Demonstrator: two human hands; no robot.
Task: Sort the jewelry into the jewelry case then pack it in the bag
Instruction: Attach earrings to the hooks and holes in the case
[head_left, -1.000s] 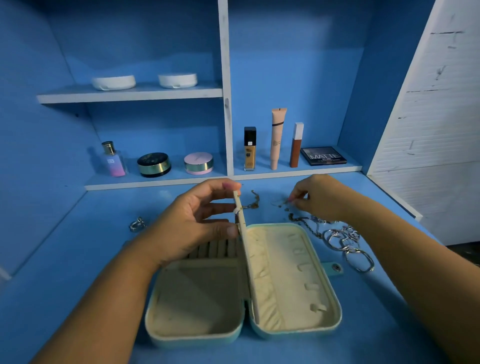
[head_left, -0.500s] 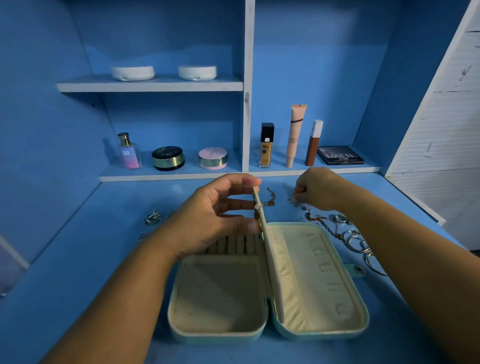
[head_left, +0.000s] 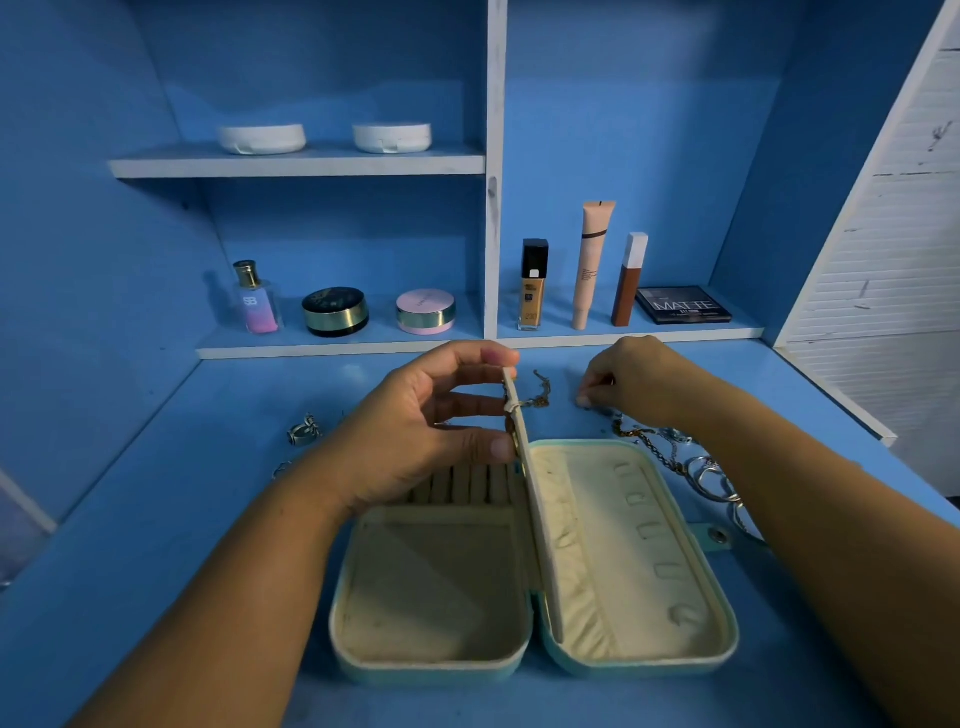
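Case open on table; left hand props the flap, right hand works at jewelry beyond it.

Case (head_left: 431, 670) lies long axis near-to-far. Left hand (head_left: 415, 441) clamps thumb and fingers on the far end of the centre flap (head_left: 535, 509), which stands on edge. Right hand (head_left: 628, 379) is well apart, past the case's far right corner, with fingertips drawn together at the table (head_left: 156, 519). Whether they grip a piece is too small to tell. Chain (head_left: 540, 397) lies just beyond the flap tip, between the hands. Tangle (head_left: 675, 457) of chains and rings runs beside the case's right side. Ring (head_left: 304, 430) sits left. Right hand is nearer the loose pieces; likely a short pull nearward into the right half.
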